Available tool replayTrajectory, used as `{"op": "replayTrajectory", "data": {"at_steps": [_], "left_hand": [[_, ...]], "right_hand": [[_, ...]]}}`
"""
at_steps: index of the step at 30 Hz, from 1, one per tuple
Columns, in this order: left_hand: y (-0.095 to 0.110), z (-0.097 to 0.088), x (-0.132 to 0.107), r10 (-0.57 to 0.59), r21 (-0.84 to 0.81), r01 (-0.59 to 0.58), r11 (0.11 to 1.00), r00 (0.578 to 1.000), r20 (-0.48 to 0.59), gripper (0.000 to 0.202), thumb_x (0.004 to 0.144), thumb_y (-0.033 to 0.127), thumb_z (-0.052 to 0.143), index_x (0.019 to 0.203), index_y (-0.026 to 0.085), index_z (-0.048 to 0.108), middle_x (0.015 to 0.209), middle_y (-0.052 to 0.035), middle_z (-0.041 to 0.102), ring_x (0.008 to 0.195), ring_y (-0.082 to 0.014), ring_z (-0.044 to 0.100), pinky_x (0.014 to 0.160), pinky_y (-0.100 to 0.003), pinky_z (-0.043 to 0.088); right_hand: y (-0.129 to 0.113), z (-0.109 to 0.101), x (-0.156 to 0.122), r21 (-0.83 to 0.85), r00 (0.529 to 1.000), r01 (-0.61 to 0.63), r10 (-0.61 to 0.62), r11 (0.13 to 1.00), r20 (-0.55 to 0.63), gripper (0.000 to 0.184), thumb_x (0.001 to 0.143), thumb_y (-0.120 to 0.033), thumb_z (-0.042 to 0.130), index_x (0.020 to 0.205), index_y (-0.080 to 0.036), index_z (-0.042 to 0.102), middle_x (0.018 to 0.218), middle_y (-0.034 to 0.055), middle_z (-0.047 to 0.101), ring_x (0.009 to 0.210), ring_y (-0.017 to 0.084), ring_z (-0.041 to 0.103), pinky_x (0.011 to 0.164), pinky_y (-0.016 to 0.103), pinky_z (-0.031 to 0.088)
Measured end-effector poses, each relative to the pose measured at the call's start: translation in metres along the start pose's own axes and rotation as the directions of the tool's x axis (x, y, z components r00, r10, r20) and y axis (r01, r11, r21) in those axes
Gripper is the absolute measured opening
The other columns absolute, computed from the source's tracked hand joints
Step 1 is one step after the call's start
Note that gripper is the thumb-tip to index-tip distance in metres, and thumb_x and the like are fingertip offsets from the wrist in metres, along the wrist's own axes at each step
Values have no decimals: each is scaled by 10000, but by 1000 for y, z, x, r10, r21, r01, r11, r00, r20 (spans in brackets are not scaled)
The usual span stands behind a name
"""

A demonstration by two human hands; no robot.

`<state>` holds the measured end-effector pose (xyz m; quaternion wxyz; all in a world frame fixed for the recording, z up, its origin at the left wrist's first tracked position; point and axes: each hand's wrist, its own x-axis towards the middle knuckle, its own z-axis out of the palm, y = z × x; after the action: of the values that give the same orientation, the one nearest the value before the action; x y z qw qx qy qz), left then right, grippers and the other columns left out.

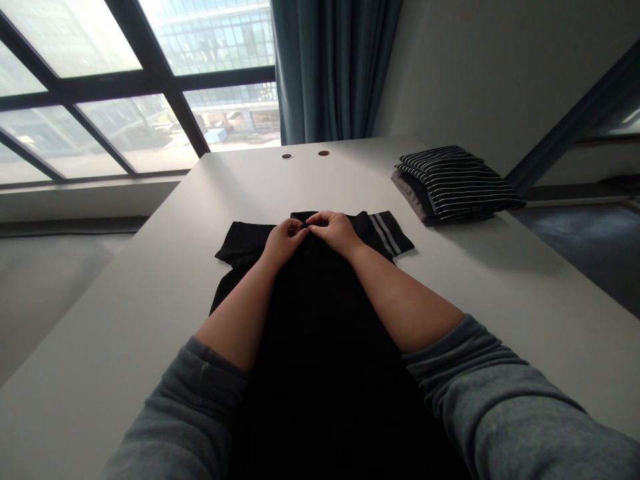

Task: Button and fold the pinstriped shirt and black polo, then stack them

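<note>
A black short-sleeved shirt (320, 320) lies flat on the white table (500, 280), collar at the far end. One sleeve (387, 235) carries grey stripes. My left hand (284, 241) and my right hand (334, 231) meet at the collar, fingers pinched on the fabric at the neck opening. What exactly the fingertips grip there is too small to make out. Both forearms rest over the shirt's body, grey sleeves pushed up.
A stack of folded garments (453, 183), the top one black with thin white stripes, sits at the far right of the table. Two round cable holes (305, 155) mark the far edge. Behind them are a large window (135, 87) and a blue curtain (330, 67).
</note>
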<state>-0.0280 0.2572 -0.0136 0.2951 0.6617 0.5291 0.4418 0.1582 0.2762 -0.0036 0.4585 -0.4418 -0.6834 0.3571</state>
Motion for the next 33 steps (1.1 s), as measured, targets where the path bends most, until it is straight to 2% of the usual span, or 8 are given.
{"op": "replayTrajectory", "data": {"at_steps": [3, 8, 12, 15, 19, 28, 33], "left_hand": [[-3, 1, 0, -10, -37, 11, 999, 1000, 22, 171, 823, 361, 753, 889, 217, 686, 836, -21, 728, 792, -203, 661, 722, -322, 489], [3, 3, -1, 5, 66, -1, 998, 998, -67, 106, 792, 271, 744, 856, 239, 666, 797, -2, 705, 774, -208, 651, 743, -340, 473], [13, 3, -4, 102, 194, -76, 978, 987, -124, 94, 784, 195, 712, 793, 241, 631, 812, -16, 663, 789, -220, 610, 780, -359, 462], [17, 3, -6, 158, 242, -128, 962, 982, -108, 126, 785, 152, 693, 775, 239, 602, 833, -34, 648, 817, -236, 592, 811, -375, 454], [19, 2, -8, 144, 239, -124, 963, 987, -69, 124, 815, 148, 678, 814, 236, 592, 855, -46, 667, 824, -250, 600, 824, -398, 456], [16, 3, -7, 124, 256, -99, 962, 989, -84, 158, 846, 169, 688, 860, 246, 550, 902, -58, 677, 872, -269, 624, 839, -398, 458], [18, 3, -8, 110, 353, -74, 933, 990, -83, 79, 907, 205, 628, 896, 242, 559, 930, -46, 711, 883, -244, 654, 824, -370, 488]], "right_hand": [[1, 0, 1, -48, 1000, 20, -19, 999, 25, 156, 798, -226, 740, 937, -202, 806, 945, 39, 795, 899, 211, 717, 932, 364, 547], [2, 3, 4, 35, 998, 1, -3, 999, 59, 188, 775, -161, 713, 941, -186, 800, 950, 41, 794, 916, 202, 731, 931, 349, 568], [2, 5, 5, 100, 997, -26, 18, 995, 79, 203, 738, -133, 718, 923, -177, 788, 942, 40, 791, 910, 194, 736, 938, 345, 580], [5, 6, 6, 111, 995, -38, 28, 993, 94, 199, 727, -135, 729, 915, -172, 783, 933, 45, 789, 905, 198, 737, 930, 350, 585], [7, 5, 8, 79, 995, -42, 34, 996, 93, 179, 724, -153, 743, 898, -182, 775, 921, 38, 786, 904, 200, 736, 924, 353, 584], [5, 11, 8, 115, 991, -119, 111, 986, 74, 195, 706, -130, 753, 899, -162, 753, 930, 56, 775, 910, 200, 725, 936, 361, 574], [2, 15, 5, 48, 996, -91, 91, 995, 11, 155, 736, -127, 715, 883, -167, 741, 904, 34, 767, 879, 182, 715, 889, 336, 577]]}}
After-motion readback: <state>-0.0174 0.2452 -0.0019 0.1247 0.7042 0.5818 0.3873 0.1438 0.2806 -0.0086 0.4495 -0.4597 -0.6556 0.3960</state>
